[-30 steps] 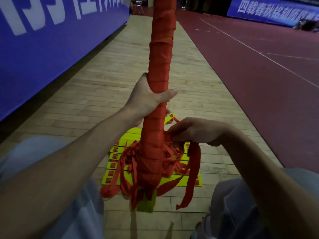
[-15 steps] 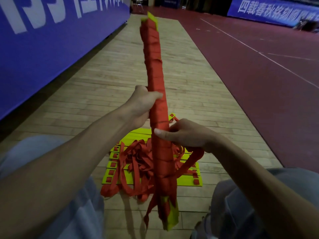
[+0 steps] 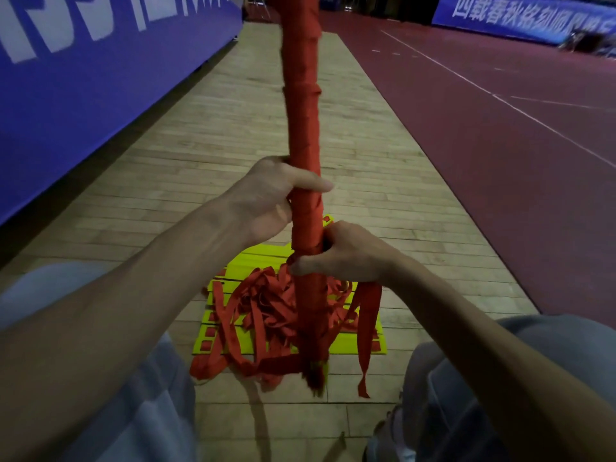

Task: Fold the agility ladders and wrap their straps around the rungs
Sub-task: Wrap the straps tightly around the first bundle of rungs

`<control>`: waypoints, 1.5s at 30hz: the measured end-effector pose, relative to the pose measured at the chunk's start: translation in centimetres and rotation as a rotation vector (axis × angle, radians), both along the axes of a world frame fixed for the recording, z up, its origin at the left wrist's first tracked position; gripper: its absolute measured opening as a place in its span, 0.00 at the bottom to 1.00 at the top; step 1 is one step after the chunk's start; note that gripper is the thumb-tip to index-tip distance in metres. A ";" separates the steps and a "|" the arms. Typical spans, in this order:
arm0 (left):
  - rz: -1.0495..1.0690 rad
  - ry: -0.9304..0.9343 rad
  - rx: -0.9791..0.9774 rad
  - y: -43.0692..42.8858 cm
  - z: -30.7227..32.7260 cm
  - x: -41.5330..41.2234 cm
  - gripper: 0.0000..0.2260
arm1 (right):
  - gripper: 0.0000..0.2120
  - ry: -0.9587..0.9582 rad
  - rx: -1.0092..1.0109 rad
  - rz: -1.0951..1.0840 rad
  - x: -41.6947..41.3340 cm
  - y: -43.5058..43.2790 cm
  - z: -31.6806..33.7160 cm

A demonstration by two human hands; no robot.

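Head view, looking down past two bare forearms toward a pale wooden plank floor (image 3: pixel 366 161).

Grips a long stack of ladder rungs bound in red webbing strap (image 3: pixel 301 128) with the left hand (image 3: pixel 266 198), fingers behind and thumb across the front, clenched round the wrapping. Holds it nearly upright, probably to steady the stack so the turns of strap stay snug.

Clasps the same bundle just below with the right hand (image 3: pixel 346 255), fingers curled round it and apparently over the loose red strap tail (image 3: pixel 366 328) hanging down from under that hand. Likely pins the tail against the bundle to hold it taut for another turn or a tuck; cannot tell which.

Runs out of the top of the frame above the left hand. Ends below the right hand in a ragged tip with a little yellow showing, close above the floor.

Directly beneath both hands: a second ladder of flat yellow plastic rungs (image 3: pixel 346 343) lying side by side on the floor, with a tangled heap of red straps (image 3: pixel 266 311) on top. Looks gathered but not yet wrapped, waiting its turn.

Beyond the left hand, a blue banner wall with white lettering (image 3: pixel 83 78). Beyond the right hand, a dark red court surface (image 3: pixel 500 161). Under each forearm, a pale trouser knee (image 3: pixel 150 395).
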State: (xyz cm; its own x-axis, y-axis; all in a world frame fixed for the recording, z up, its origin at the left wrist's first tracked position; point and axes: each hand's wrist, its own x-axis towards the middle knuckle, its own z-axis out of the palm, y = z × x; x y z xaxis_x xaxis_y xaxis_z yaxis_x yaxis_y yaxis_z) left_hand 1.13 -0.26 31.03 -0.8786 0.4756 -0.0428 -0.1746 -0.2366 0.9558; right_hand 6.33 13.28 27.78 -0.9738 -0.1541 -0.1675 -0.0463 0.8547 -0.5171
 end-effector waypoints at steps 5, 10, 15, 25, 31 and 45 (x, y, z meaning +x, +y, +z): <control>-0.117 0.127 0.213 -1.4 -0.2 0.2 0.25 | 0.14 0.029 -0.057 0.154 0.0 0.6 1.3; -0.091 0.205 0.218 -0.9 -0.5 0.6 0.12 | 0.15 0.000 -0.076 0.195 0.0 1.0 1.3; 0.043 0.131 0.117 0.0 -0.5 0.9 0.13 | 0.12 -0.258 -0.254 0.271 0.3 1.1 2.0; 0.384 0.117 -0.080 1.2 -1.4 -0.7 0.15 | 0.10 -0.350 -0.213 0.074 -0.2 3.0 2.9; 0.293 -0.008 -0.057 0.9 -1.9 -1.7 0.10 | 0.12 -0.215 -0.238 -0.114 0.0 2.5 3.0; 0.289 0.089 0.013 0.8 -0.7 -0.5 0.16 | 0.11 -0.199 -0.294 -0.114 0.6 0.7 3.1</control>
State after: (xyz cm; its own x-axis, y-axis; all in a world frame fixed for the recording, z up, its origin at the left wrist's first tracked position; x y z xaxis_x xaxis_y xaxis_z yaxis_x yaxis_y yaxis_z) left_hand 0.66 0.57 30.34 -0.9776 0.2055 0.0448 -0.0141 -0.2764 0.9609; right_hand 6.97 13.93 30.84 -0.9404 -0.1159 -0.3196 0.1666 0.6623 -0.7304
